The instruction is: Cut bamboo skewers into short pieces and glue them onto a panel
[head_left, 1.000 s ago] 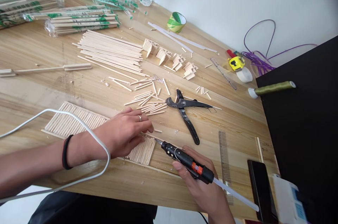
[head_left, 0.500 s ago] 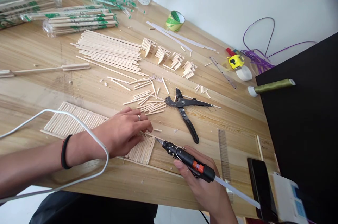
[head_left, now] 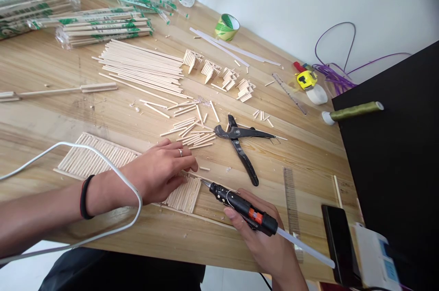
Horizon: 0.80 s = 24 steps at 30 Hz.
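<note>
A slatted panel of short wooden sticks [head_left: 99, 154] lies along the near side of the table, between two long thin rails. My left hand [head_left: 161, 170] rests across it, fingers bent and thumb at the panel's upper rail near the right end; the fingertips are partly hidden. In my right hand [head_left: 262, 236] is a black hot glue gun [head_left: 240, 206], pen-shaped, with a white glue stick [head_left: 305, 247] coming out of its back. Its metal nozzle points at the panel's upper right corner, seemingly touching the last slat. Past my left fingers lie loose short sticks [head_left: 195, 138].
Black cutters [head_left: 238, 133] lie spread beyond my hands. Farther back are long sticks [head_left: 144, 67], small stick stacks [head_left: 211, 71] and a tape roll [head_left: 227, 27]. A white cable [head_left: 116, 170] loops over my left forearm. A ruler [head_left: 291, 199] and a phone [head_left: 339, 240] are at right.
The glue gun in my right hand has shifted very slightly left, its nozzle still at the panel's corner. My left hand stays in place.
</note>
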Each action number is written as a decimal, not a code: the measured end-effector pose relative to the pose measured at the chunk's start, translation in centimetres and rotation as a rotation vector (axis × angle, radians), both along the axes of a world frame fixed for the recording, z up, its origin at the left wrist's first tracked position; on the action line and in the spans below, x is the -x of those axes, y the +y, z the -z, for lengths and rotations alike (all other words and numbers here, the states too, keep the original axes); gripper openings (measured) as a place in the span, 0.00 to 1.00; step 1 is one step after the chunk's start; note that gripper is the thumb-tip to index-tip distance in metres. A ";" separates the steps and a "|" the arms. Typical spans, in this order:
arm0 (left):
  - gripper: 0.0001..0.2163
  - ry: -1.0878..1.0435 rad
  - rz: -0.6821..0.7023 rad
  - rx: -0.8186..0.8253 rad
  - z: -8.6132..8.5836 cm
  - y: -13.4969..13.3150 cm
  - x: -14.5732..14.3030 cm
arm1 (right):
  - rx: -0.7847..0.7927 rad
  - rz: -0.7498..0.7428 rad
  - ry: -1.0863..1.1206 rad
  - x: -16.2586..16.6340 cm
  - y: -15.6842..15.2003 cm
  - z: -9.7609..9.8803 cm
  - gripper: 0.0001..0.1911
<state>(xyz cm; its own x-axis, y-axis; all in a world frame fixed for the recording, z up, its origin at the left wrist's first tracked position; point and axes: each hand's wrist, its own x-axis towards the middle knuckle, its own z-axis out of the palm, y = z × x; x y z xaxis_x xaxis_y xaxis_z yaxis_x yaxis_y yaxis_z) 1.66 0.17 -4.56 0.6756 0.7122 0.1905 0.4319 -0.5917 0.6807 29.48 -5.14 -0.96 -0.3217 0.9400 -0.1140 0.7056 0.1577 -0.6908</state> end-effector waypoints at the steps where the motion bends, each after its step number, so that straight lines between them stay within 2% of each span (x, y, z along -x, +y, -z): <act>1: 0.07 0.002 0.001 0.000 0.0 0.0 0.0 | 0.005 0.004 0.000 0.0 0.0 0.0 0.19; 10: 0.07 0.004 0.006 0.024 -0.1 0.0 0.0 | 0.038 -0.009 0.001 -0.1 0.0 0.0 0.21; 19: 0.07 -0.008 0.009 0.007 0.0 0.1 -0.1 | 0.007 0.016 0.012 -0.3 -0.2 0.2 0.16; 24: 0.07 0.001 0.009 0.007 0.0 0.1 0.0 | 0.012 0.019 0.009 -0.4 -0.3 0.1 0.17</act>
